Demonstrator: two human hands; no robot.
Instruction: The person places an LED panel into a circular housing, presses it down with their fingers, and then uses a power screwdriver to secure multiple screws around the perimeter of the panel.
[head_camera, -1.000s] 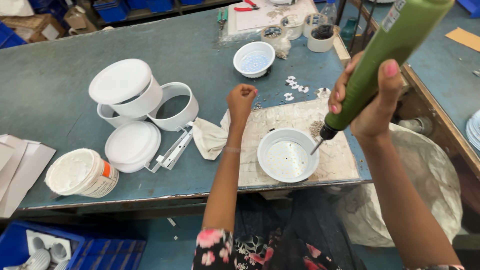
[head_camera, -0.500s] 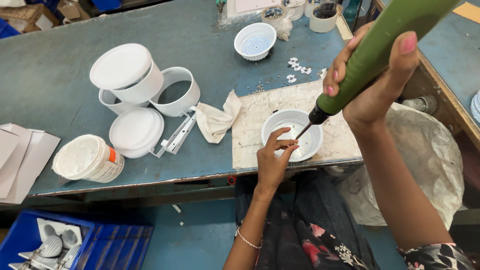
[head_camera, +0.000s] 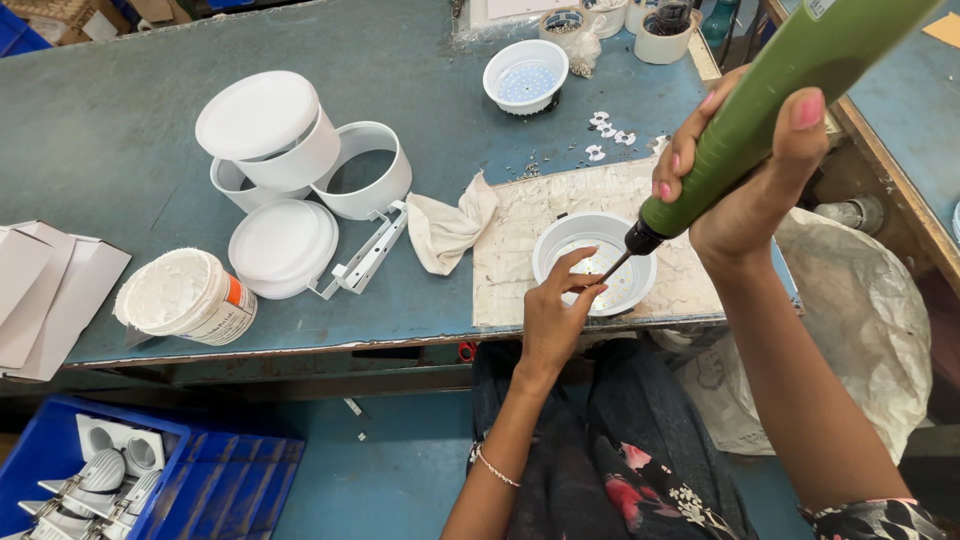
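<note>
The right hand (head_camera: 745, 190) is clamped around a long green cylindrical power screwdriver (head_camera: 775, 100), its long axis slanting from upper right down to lower left, bit pointing into a round white plastic lamp housing (head_camera: 595, 262) on a worn cardboard mat (head_camera: 520, 240) at the table's near edge. The left hand (head_camera: 555, 310) pinches something small at the housing's rim beside the bit. Since half a second ago, the left hand's fingers have closed nearer the bit, and a crumpled white cloth (head_camera: 445, 228) lies unmoved beside the mat.
</note>
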